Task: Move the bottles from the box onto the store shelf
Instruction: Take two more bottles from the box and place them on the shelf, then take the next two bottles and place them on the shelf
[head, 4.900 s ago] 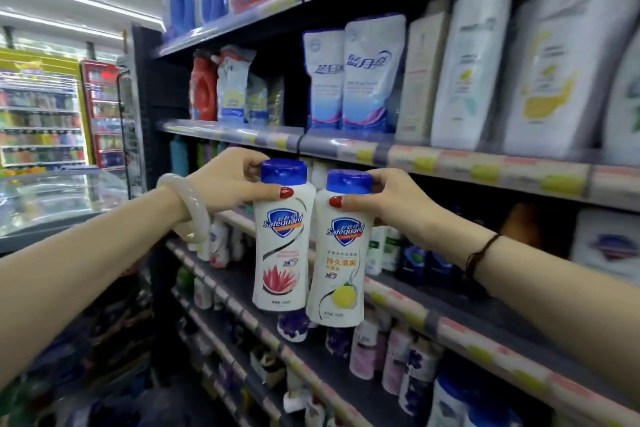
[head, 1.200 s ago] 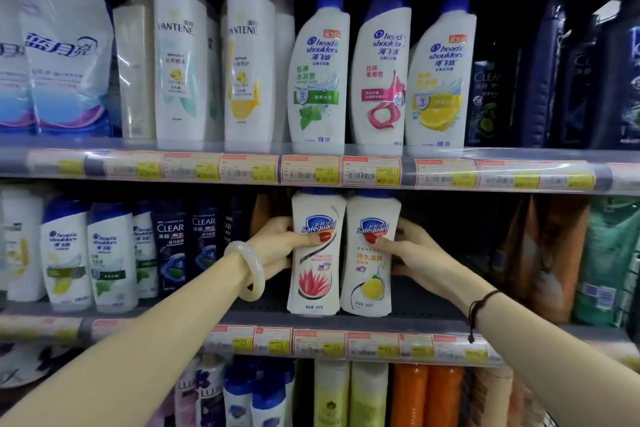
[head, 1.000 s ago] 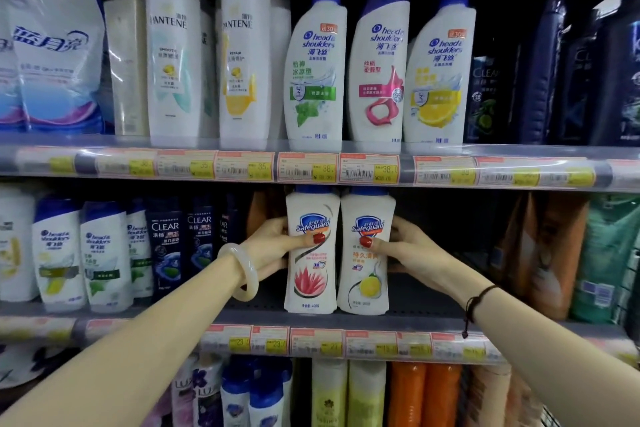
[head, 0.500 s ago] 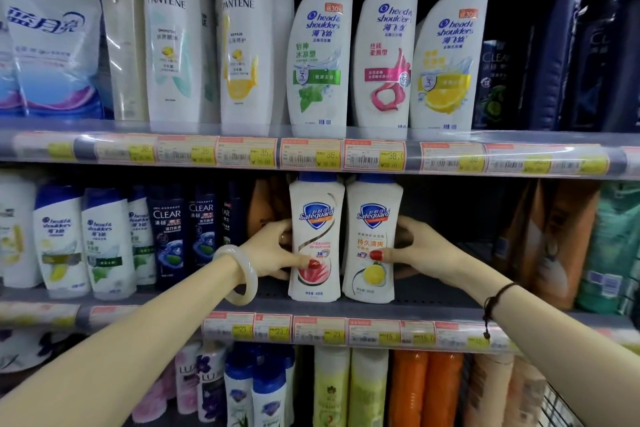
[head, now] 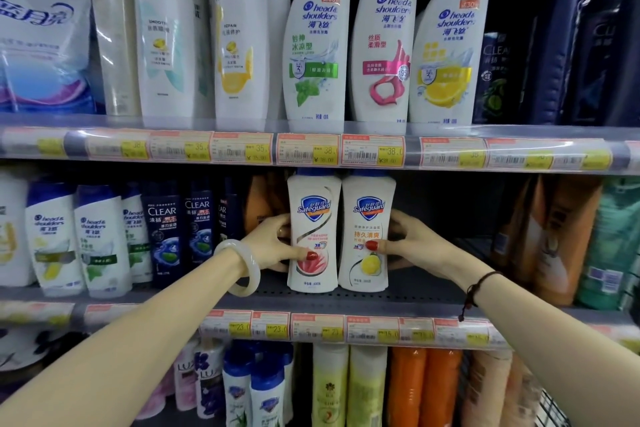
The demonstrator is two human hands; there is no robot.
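Two white Safeguard bottles stand upright side by side on the middle shelf. The left one, the pink-flower bottle, is gripped by my left hand, thumb on its front and fingers behind. The right one, the lemon bottle, is gripped by my right hand in the same way. Their blue caps are mostly hidden behind the price rail above. The box is out of view.
To the left stand dark Clear bottles and Head & Shoulders bottles; to the right stand orange bottles. The upper shelf carries Pantene and large Head & Shoulders bottles. More bottles fill the shelf below.
Both bottles have come from in front of the shelving into the gap on the middle shelf and now stand on it. My hands have slid lower on the bottles.
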